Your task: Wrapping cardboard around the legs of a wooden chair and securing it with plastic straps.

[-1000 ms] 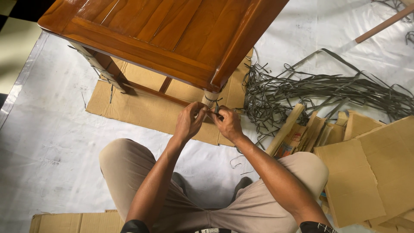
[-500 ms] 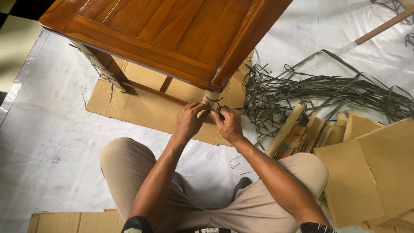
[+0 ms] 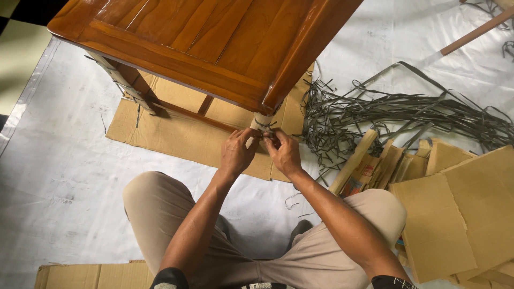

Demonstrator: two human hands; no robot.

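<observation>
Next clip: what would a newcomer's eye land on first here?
The glossy brown wooden table fills the top of the view. Just below its near corner, the left hand and right hand meet at a dark strap tied around the cardboard-wrapped table leg. To the right, a tangled pile of dark straps sprawls over the white floor sheet.

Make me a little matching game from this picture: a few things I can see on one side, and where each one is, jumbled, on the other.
Things:
1. wooden table
2. pile of dark straps
3. flat cardboard sheet
4. both hands: left hand, right hand

Places:
A. on the white floor cover, right of the table
B. at the wrapped table leg, on the strap around it
C. standing on the cardboard sheet
D. lying under the table

Pairs: 1-C, 2-A, 3-D, 4-B
</observation>
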